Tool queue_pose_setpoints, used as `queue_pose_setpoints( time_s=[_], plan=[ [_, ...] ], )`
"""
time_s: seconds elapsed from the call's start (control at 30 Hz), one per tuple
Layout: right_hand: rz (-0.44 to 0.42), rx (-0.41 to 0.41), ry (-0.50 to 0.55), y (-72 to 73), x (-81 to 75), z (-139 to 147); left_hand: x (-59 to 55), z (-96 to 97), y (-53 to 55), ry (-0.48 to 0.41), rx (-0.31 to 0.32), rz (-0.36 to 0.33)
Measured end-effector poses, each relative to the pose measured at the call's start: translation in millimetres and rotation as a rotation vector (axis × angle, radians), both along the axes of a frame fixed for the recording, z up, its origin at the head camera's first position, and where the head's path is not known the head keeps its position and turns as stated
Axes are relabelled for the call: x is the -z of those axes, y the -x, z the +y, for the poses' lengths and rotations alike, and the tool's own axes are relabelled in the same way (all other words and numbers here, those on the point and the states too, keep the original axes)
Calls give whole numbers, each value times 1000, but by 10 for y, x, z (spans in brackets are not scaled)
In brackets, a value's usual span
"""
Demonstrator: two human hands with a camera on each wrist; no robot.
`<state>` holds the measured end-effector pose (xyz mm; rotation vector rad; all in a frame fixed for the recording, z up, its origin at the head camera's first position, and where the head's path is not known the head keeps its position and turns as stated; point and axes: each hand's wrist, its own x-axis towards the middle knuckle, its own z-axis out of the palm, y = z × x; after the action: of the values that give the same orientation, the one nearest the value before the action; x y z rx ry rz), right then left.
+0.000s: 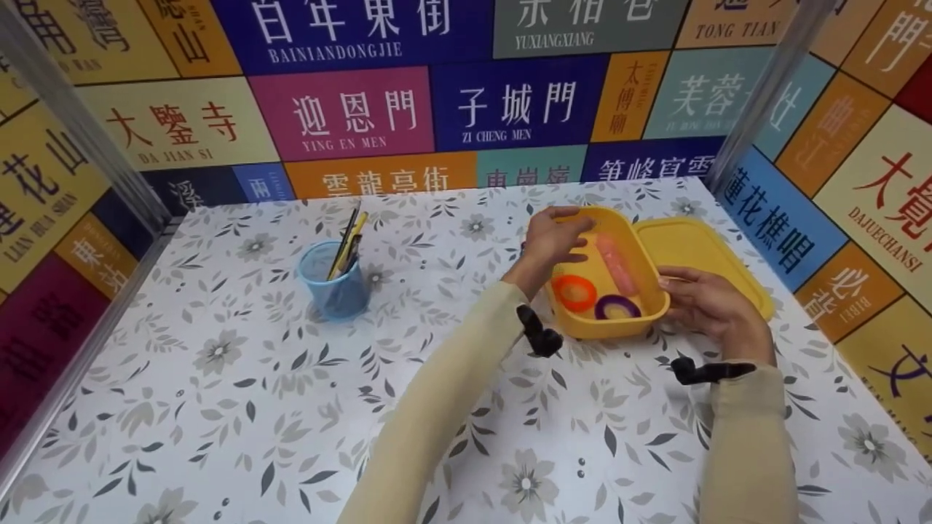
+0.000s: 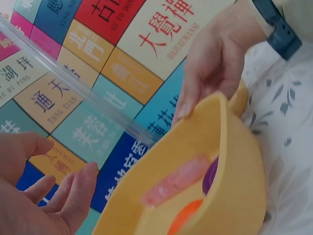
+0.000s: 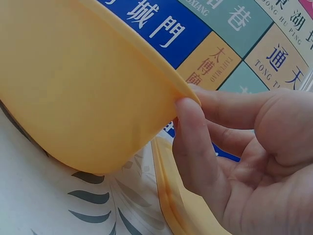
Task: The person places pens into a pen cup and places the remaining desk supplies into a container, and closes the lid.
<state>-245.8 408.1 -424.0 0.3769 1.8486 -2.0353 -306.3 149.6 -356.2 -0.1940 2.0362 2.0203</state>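
Note:
A yellow plastic box (image 1: 593, 327) stands uncovered on the table; inside lie an orange ring (image 1: 559, 286), a purple ring (image 1: 617, 300) and a long pink translucent piece (image 1: 617, 263) whose kind is unclear. My right hand (image 1: 703, 302) pinches the box's rim at its right side, thumb on the outer wall, as the right wrist view shows. Over the box's left side hovers my left hand (image 1: 550, 244), fingers spread and slightly bent, holding nothing. In the left wrist view, the left hand (image 2: 49, 186) is apart from the box wall.
The yellow lid (image 1: 699, 251) lies on the table right of the box, partly behind it. Further left stands a light blue pen cup (image 1: 335, 291) with several pens (image 1: 346, 244). Printed panels (image 1: 342, 113) wall in the flower-patterned table (image 1: 277, 407) at the back and sides.

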Motion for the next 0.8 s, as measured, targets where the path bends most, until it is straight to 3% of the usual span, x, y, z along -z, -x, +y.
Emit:
queue_pose_setpoints(
  time_s=[0.17,0.53,0.8],
  plan=[
    [32,8,49,-1,23,-6,86,-174,132,12,-16,-1],
    [-9,32,9,-19,-5,-16,292,-507,343,37,-73,-13],
    [-17,8,-29,-20,-18,-9,490,-649,448,-13,-77,70]
  ],
)
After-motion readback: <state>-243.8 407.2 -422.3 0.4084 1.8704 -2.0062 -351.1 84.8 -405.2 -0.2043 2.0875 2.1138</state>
